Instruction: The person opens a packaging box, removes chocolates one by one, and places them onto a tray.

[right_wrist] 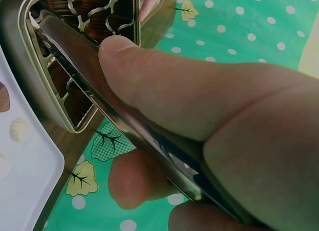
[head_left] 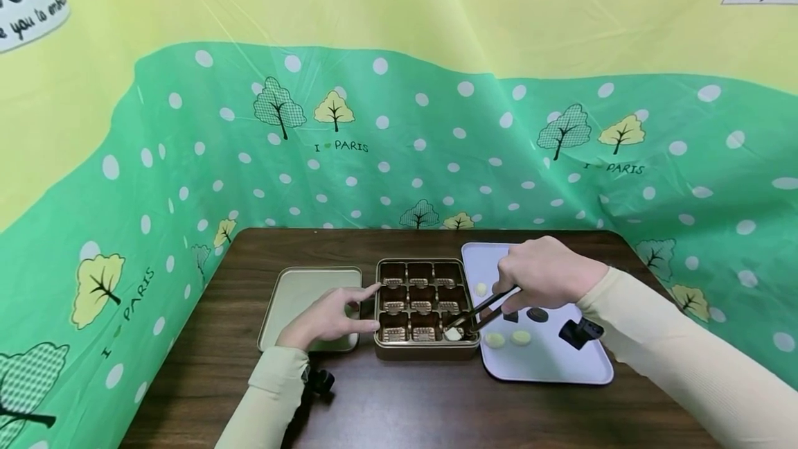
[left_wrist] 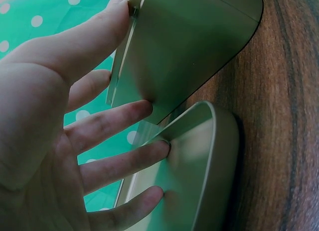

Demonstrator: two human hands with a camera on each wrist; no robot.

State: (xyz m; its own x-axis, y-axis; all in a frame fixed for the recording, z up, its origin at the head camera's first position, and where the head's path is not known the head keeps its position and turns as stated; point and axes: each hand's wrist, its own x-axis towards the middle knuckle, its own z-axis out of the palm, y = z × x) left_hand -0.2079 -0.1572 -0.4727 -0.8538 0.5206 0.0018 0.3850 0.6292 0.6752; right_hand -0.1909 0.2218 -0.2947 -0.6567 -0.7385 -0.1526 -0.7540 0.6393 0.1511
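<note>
A square tin (head_left: 427,350) with a brown insert of several compartments stands mid-table. My left hand (head_left: 329,313) steadies its left side, thumb and a finger extended against the rim; in the left wrist view the fingers (left_wrist: 124,161) are spread and fairly straight. My right hand (head_left: 547,272) grips dark metal tongs (head_left: 481,306), which slant down into the tin's front right compartment. At their tips is a small white piece (head_left: 453,333), perhaps a chocolate. Whether the tongs still pinch it I cannot tell. In the right wrist view, the thumb (right_wrist: 149,76) presses along the tongs (right_wrist: 119,116).
Left of the tin lies its pale gold lid (head_left: 299,289), partly under my left hand. A white tray (head_left: 555,366) at right bears several pale yellow pieces (head_left: 521,338) and dark pieces (head_left: 537,314). A patterned green and yellow cloth (head_left: 349,186) hangs behind the wooden table (head_left: 399,407).
</note>
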